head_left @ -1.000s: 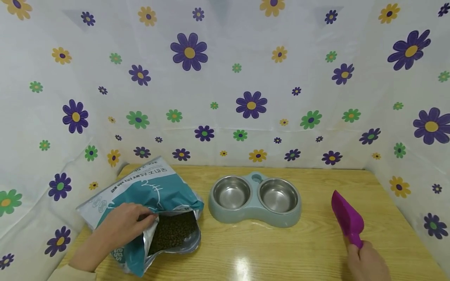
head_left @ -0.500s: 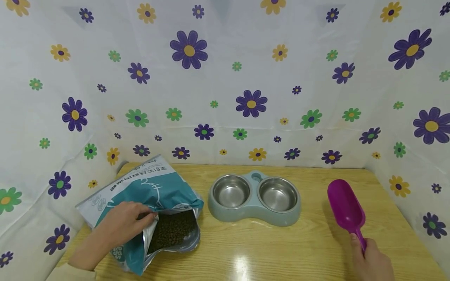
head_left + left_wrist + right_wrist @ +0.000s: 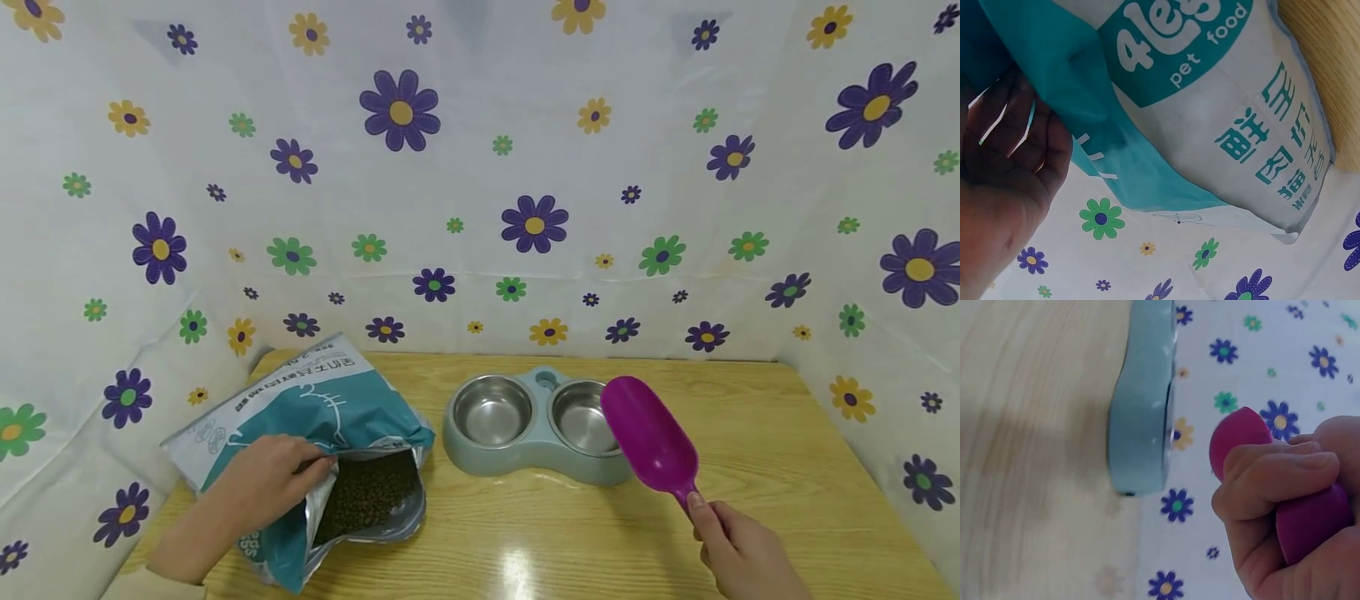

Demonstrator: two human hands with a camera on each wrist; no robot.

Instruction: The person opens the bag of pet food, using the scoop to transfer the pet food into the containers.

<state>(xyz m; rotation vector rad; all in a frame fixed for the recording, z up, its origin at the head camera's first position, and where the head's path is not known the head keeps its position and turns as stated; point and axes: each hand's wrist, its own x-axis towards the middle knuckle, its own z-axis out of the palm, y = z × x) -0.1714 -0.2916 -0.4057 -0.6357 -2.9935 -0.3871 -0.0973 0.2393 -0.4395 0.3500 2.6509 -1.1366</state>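
On the left of the table lies a teal and white pet food bag (image 3: 322, 408), its mouth open toward me and brown kibble (image 3: 371, 496) showing inside. My left hand (image 3: 262, 479) grips the upper edge of that mouth; in the left wrist view its fingers curl at a teal fold of the bag (image 3: 1166, 125). Curled round the handle of a magenta scoop (image 3: 651, 442), my right hand (image 3: 742, 546) keeps it raised, hollow side up with nothing in it. The scoop's tip overlaps the right bowl of a pale blue double pet bowl (image 3: 525, 458).
Both steel bowls (image 3: 492, 412) of the pet bowl are bare inside. It stands at the middle of the wooden table (image 3: 810, 467), between bag and scoop. A flower-printed white sheet (image 3: 465, 167) rises behind the table and along both sides.
My right hand has brought the scoop leftward from the right side of the table to the right bowl, turning its hollow upward on the way. My left hand and the bag have stayed put.
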